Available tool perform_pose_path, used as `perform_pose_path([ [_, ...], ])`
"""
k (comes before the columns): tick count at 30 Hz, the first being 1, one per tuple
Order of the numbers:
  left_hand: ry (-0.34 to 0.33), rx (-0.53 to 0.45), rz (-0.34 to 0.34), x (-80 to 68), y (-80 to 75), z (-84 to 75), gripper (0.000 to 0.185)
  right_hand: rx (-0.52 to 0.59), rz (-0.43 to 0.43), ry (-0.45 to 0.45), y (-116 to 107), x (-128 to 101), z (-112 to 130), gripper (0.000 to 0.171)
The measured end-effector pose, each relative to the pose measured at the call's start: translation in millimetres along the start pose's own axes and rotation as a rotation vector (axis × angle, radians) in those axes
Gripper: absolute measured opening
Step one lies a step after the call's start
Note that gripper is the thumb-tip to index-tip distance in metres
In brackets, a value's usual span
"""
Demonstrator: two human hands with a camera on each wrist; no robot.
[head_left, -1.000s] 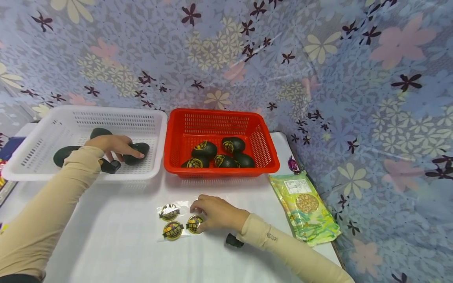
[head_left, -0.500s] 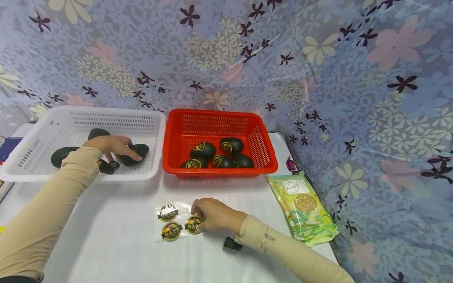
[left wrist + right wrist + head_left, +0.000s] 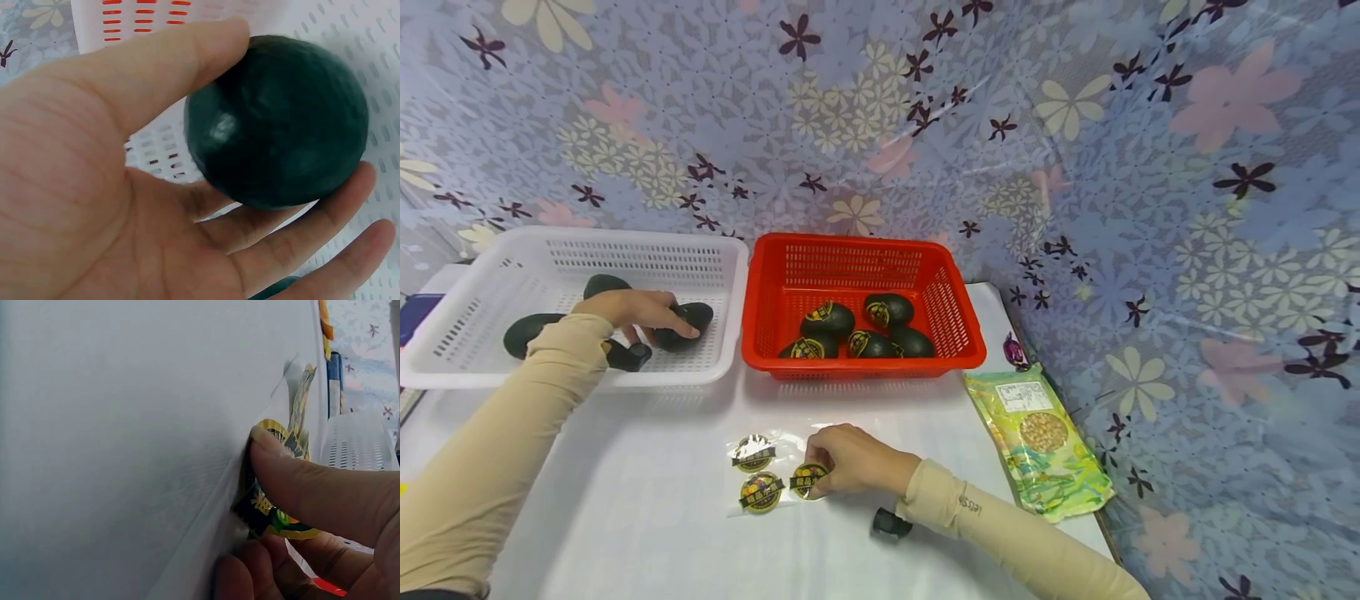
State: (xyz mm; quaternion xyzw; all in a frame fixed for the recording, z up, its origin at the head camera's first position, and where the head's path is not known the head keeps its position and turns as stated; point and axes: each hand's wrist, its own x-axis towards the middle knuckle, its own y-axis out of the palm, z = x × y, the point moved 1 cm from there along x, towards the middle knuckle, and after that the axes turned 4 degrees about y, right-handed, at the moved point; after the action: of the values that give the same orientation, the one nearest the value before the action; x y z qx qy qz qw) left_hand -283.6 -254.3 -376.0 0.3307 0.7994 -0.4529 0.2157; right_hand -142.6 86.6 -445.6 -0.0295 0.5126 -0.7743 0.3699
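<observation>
Your left hand (image 3: 632,310) cups a dark green egg (image 3: 278,122) in the white basket (image 3: 715,367), thumb over it. Your right hand (image 3: 850,458) pinches a round gold-black sticker (image 3: 807,479) on the sheet (image 3: 775,442), on the table.

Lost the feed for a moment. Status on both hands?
Left hand holds a dark egg in the white basket. Right hand pinches a round sticker at the sheet edge. Nothing in the way.
</observation>
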Motion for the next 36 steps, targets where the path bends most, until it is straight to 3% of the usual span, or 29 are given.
perform_pose_path([
  [9,0.044,-0.075,-0.141,-5.2,-5.2,-9.8,0.09,0.136,0.039,-0.06,-4.0,-7.6,-1.9,0.024],
  [19,0.125,-0.133,-0.279,-13.7,-6.2,-19.6,0.096,0.204,0.083,-0.174,-14.6,-12.3,-4.5,0.016],
  [27,0.237,-0.195,-0.394,-28.6,2.6,-33.3,0.094,0.25,0.04,-0.197,-30.4,-18.9,-3.7,0.012],
  [31,0.259,-0.224,-0.45,-37.6,9.6,-44.1,0.098,0.292,0.004,-0.21,-39.0,-22.2,-0.7,0.008],
  [36,0.309,-0.228,-0.469,-47.4,20.7,-60.0,0.096,0.341,-0.061,-0.235,-51.6,-27.2,5.0,0.008],
])
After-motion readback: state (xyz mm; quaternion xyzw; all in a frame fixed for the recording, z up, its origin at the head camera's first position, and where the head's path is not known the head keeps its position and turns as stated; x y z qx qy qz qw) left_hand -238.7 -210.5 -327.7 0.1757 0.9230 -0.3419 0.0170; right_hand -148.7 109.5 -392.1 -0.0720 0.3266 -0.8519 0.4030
